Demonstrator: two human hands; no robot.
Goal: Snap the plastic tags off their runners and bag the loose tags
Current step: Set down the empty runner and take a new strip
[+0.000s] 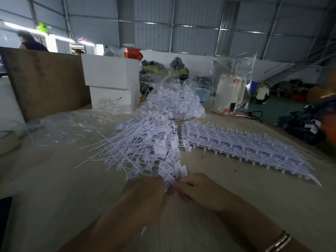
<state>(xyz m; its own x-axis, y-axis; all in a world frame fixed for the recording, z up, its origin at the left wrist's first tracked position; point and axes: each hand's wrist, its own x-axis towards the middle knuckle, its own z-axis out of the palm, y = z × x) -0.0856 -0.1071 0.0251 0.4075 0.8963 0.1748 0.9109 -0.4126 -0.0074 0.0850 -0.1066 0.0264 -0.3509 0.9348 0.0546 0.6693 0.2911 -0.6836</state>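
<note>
both hands (171, 191) gripping tags (171, 171)

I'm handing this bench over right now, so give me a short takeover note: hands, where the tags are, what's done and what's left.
Left hand and right hand: both meet at a bunch of tags, fingers curled on it; blurred, so the exact grip is unclear.
Loose tags lie heaped mid-table.
Further heap behind, partly in clear plastic.
Stacked runners to the right, not yet snapped.
Empty clear bags lie left.
Left: snap the stack, bag the loose heap.
</note>
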